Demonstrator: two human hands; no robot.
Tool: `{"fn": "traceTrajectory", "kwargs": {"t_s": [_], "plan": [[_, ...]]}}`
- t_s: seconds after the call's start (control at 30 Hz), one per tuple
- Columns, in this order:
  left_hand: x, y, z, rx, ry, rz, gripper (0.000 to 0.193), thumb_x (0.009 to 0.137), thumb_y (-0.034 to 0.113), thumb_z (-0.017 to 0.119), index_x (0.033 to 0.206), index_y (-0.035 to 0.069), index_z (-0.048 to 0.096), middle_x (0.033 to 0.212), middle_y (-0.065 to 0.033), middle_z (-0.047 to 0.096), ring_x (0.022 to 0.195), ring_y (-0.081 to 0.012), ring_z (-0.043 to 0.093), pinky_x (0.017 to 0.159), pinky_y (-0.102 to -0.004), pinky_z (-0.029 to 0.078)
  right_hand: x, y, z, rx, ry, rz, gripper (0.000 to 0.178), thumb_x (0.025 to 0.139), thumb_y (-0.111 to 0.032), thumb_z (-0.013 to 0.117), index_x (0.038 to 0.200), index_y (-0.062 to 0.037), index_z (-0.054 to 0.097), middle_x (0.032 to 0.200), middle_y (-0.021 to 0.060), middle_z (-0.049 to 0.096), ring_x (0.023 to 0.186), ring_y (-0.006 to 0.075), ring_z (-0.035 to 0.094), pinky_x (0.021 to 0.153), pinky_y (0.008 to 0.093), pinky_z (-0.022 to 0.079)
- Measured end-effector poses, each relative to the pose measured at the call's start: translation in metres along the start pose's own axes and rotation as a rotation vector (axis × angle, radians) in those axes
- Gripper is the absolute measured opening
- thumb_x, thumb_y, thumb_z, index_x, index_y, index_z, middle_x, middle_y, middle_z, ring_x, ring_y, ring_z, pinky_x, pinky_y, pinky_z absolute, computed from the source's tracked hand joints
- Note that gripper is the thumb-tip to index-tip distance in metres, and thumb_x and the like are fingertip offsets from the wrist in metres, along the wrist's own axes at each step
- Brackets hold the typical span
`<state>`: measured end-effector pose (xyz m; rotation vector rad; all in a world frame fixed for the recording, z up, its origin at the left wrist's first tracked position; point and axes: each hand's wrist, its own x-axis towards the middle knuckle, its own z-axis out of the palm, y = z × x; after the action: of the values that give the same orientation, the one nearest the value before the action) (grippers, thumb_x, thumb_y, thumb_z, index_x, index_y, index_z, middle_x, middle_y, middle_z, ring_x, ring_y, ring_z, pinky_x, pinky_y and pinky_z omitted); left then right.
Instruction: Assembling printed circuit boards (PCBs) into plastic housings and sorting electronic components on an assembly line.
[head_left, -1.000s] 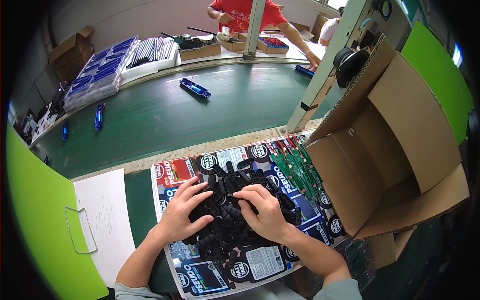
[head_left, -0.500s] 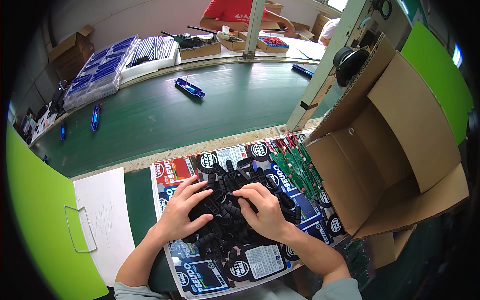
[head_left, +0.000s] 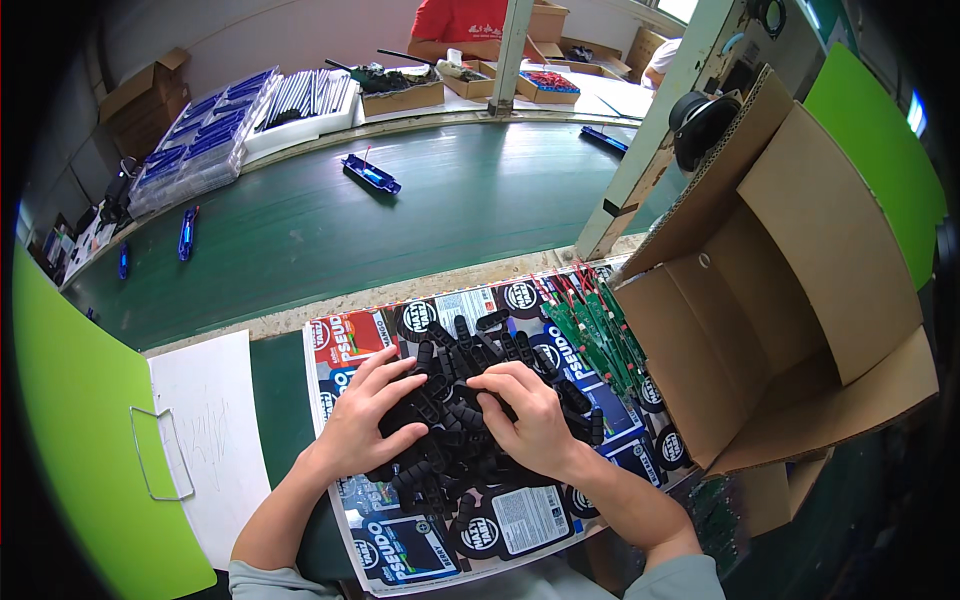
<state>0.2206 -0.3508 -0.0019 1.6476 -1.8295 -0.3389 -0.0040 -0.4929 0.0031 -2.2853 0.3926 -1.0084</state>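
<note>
A heap of small black plastic parts (head_left: 470, 440), ribbed and elongated, lies on the printed sheet in front of me. My left hand (head_left: 365, 420) rests on the heap's left side, fingers spread and thumb apart, gripping nothing visible. On the other side, my right hand (head_left: 530, 415) has its fingers curled, with thumb and forefinger tips close together at a black part in the middle of the heap. The fingertips partly hide that part.
Green circuit boards (head_left: 600, 335) with red wires lie right of the heap, beside an open cardboard box (head_left: 720, 350). Beyond runs a green conveyor belt (head_left: 290, 240) carrying blue housings (head_left: 371, 174). White paper (head_left: 205, 430) lies at left. A person in red (head_left: 460, 25) sits across.
Blue housings on the belt have shifted slightly left. The red-shirted person's arm across the belt has moved. Both my hands keep nearly the same pose on the heap.
</note>
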Motion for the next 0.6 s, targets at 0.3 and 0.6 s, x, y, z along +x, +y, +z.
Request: {"fn": "traceTrajectory", "kwargs": {"t_s": [0.3,0.6], "plan": [[-0.0001,0.0005,-0.001,0.002,0.002,0.0,0.061,0.087,0.03,0.084,0.14,0.008,0.065,0.152,-0.0181,0.056,0.151,-0.0426,0.041,0.122,-0.0546,0.037,0.0004,-0.001,-0.0005,-0.002,-0.004,0.003,0.024,0.089,0.007,0.072,0.112,-0.0004,0.071,0.103,0.0144,0.069,0.087,0.0289,0.071,0.073,0.0357,0.058],[0.0003,-0.0021,0.0011,-0.005,0.016,0.022,0.06,0.09,0.032,0.082,0.142,0.009,0.064,0.152,-0.0192,0.056,0.151,-0.0416,0.041,0.12,-0.0528,0.041,0.0009,-0.0063,-0.0015,0.015,-0.001,0.074,0.023,0.087,0.007,0.071,0.109,-0.0013,0.072,0.101,0.0138,0.069,0.087,0.0319,0.069,0.075,0.0398,0.057]]}}
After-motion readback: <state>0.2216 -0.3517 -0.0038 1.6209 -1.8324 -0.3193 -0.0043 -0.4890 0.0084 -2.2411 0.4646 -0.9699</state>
